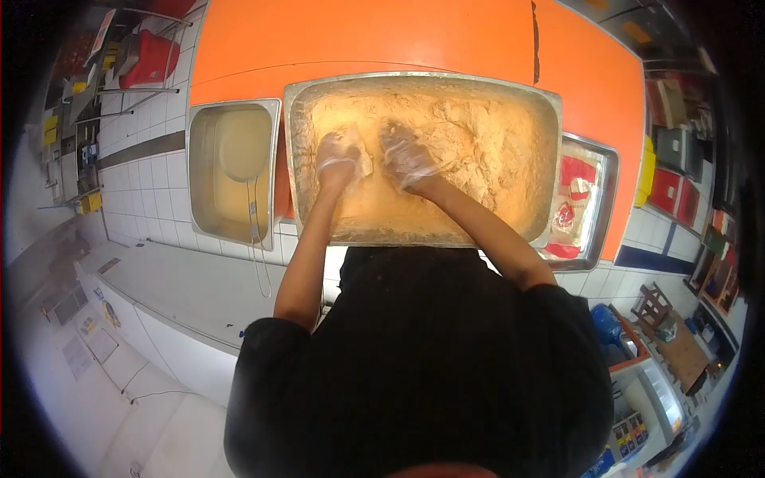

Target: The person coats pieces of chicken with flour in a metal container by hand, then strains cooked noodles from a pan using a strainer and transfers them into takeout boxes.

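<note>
Left hand [339,155] and right hand [408,153], in clear plastic gloves [416,169], are blurred amid flour-like powder [374,217]; whether either grips any cannot be told. That powder lies around both hands in a deep metal pan [430,77], seemingly part-worked, with unbroken clumps [478,139] to their right. Farther left, a sieve [244,155] rests in a smaller pan [195,175].

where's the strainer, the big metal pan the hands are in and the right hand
Strainer [242,154], head view: on its round bowl.
Big metal pan [299,139], head view: on its left wall.
Right hand [408,156], head view: on the middle of the hand.
</note>
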The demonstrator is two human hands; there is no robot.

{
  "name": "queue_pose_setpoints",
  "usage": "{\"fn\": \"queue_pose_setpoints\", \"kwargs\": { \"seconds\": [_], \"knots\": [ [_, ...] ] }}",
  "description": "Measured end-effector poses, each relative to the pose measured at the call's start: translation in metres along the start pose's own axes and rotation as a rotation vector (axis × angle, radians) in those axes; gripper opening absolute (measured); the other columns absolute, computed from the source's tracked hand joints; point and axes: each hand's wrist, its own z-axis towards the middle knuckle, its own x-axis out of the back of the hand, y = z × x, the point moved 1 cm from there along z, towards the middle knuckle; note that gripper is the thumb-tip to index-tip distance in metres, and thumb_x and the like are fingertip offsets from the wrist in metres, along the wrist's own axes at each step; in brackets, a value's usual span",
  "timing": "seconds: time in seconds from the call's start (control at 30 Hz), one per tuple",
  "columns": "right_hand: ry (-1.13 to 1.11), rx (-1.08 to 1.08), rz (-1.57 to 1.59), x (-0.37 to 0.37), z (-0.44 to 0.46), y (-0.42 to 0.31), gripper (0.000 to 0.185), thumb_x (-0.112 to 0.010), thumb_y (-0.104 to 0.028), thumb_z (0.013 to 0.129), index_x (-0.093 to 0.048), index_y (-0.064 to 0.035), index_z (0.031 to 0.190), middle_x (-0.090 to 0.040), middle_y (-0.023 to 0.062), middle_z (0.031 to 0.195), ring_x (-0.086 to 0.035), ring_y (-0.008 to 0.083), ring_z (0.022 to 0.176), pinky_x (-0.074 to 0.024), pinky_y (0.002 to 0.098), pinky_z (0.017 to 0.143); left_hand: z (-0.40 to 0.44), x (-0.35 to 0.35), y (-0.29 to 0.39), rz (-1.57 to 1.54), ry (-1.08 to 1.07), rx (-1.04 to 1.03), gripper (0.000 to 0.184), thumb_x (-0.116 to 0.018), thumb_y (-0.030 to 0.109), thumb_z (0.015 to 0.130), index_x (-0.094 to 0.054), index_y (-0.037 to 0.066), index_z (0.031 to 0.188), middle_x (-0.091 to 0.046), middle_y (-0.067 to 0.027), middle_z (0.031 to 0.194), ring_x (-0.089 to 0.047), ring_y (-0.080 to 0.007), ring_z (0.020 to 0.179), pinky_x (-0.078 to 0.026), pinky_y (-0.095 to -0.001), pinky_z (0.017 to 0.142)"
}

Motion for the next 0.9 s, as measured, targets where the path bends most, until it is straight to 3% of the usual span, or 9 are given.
{"fn": "queue_pose_setpoints", "kwargs": {
  "seconds": [0.03, 0.23, 0.33, 0.43, 0.53, 0.63, 0.73, 0.83, 0.9],
  "knots": [
    [-0.112, 0.013, -0.071, -0.006, 0.003, 0.0, 0.055, -0.043, -0.03, 0.091, -0.041, 0.0019, 0.136, -0.046, 0.0269, 0.134, -0.042, 0.0405, 0.125, -0.0303, 0.046, 0.108, -0.006, 0.004, -0.005, -0.329, -0.018, 0.211, 0.035, -0.061, 0.019, 0.085, -0.055, -0.001, 0.113, -0.064, -0.017, 0.104, -0.062, -0.03, 0.093, -0.05, -0.0439, 0.08],
    [0.238, 0.347, 0.002, -0.027, -0.033, -0.003, 0.063, -0.051, -0.042, 0.086, -0.046, -0.0009, 0.134, -0.045, 0.0235, 0.137, -0.039, 0.0403, 0.128, -0.0216, 0.0525, 0.11, -0.028, 0.025, 0.024, -1.469, -0.172, 0.632, 0.036, -0.055, 0.027, 0.088, -0.056, 0.003, 0.114, -0.064, -0.0149, 0.104, -0.065, -0.0293, 0.091, -0.053, -0.0453, 0.079],
    [0.071, 0.267, -0.135, -0.048, -0.021, 0.002, 0.058, -0.053, -0.04, 0.085, -0.051, -0.003, 0.13, -0.046, 0.0184, 0.138, -0.041, 0.0363, 0.128, -0.0264, 0.0495, 0.107, -0.037, 0.039, 0.055, -1.456, -0.161, 0.731, 0.044, -0.036, 0.032, 0.094, -0.056, -0.001, 0.116, -0.064, -0.0178, 0.111, -0.063, -0.0338, 0.098, -0.052, -0.0467, 0.087],
    [-0.064, 0.314, -0.084, -0.04, -0.006, 0.008, 0.049, -0.052, -0.032, 0.087, -0.054, -0.0032, 0.126, -0.048, 0.0165, 0.136, -0.043, 0.0349, 0.126, -0.0281, 0.0492, 0.106, -0.038, 0.04, 0.06, -1.554, -0.209, 0.759, 0.046, -0.038, 0.033, 0.094, -0.055, -0.001, 0.119, -0.063, -0.0188, 0.112, -0.063, -0.0349, 0.098, -0.052, -0.0511, 0.086],
    [-0.275, -0.247, 0.361, -0.015, 0.026, -0.001, 0.05, -0.046, -0.017, 0.087, -0.046, 0.0022, 0.133, -0.049, 0.0241, 0.129, -0.047, 0.0373, 0.118, -0.0328, 0.0486, 0.103, -0.034, 0.03, 0.042, -1.593, -0.22, 0.657, 0.044, -0.041, 0.036, 0.095, -0.053, 0.004, 0.122, -0.064, -0.0159, 0.111, -0.062, -0.0329, 0.103, -0.052, -0.0499, 0.087],
    [0.523, -0.033, -0.022, -0.044, 0.007, -0.014, 0.05, -0.042, -0.014, 0.09, -0.039, 0.0029, 0.137, -0.048, 0.0263, 0.131, -0.047, 0.0397, 0.12, -0.0343, 0.0465, 0.104, -0.035, 0.015, 0.038, -1.552, -0.133, 0.592, 0.045, -0.041, 0.04, 0.096, -0.052, 0.006, 0.124, -0.063, -0.0143, 0.112, -0.062, -0.0308, 0.102, -0.052, -0.0487, 0.086],
    [-0.06, -0.122, 0.137, 0.034, 0.008, -0.072, 0.051, -0.039, -0.015, 0.094, -0.032, 0.0025, 0.142, -0.044, 0.0258, 0.137, -0.046, 0.037, 0.123, -0.0347, 0.0411, 0.106, -0.04, 0.003, 0.074, -1.572, -0.138, 0.593, 0.044, -0.042, 0.039, 0.097, -0.051, 0.007, 0.126, -0.062, -0.0136, 0.116, -0.063, -0.0266, 0.099, -0.054, -0.0451, 0.083],
    [0.303, -0.062, 0.044, 0.013, -0.002, -0.066, 0.048, -0.041, -0.025, 0.093, -0.046, 0.0008, 0.133, -0.05, 0.0219, 0.132, -0.045, 0.0338, 0.125, -0.0352, 0.045, 0.105, -0.031, -0.031, 0.027, -1.626, -0.322, 0.47, 0.037, -0.047, 0.029, 0.098, -0.049, 0.007, 0.127, -0.06, -0.0136, 0.117, -0.063, -0.0247, 0.096, -0.055, -0.0421, 0.079],
    [0.464, -0.112, 0.758, -0.017, -0.019, -0.011, 0.044, -0.042, -0.023, 0.094, -0.046, 0.0021, 0.13, -0.052, 0.022, 0.127, -0.051, 0.0332, 0.116, -0.041, 0.0413, 0.098, -0.03, -0.033, 0.04, -1.164, -0.205, 0.555, 0.037, -0.048, 0.025, 0.097, -0.05, 0.003, 0.127, -0.06, -0.0149, 0.116, -0.061, -0.0264, 0.101, -0.053, -0.0424, 0.085]
  ]
}}
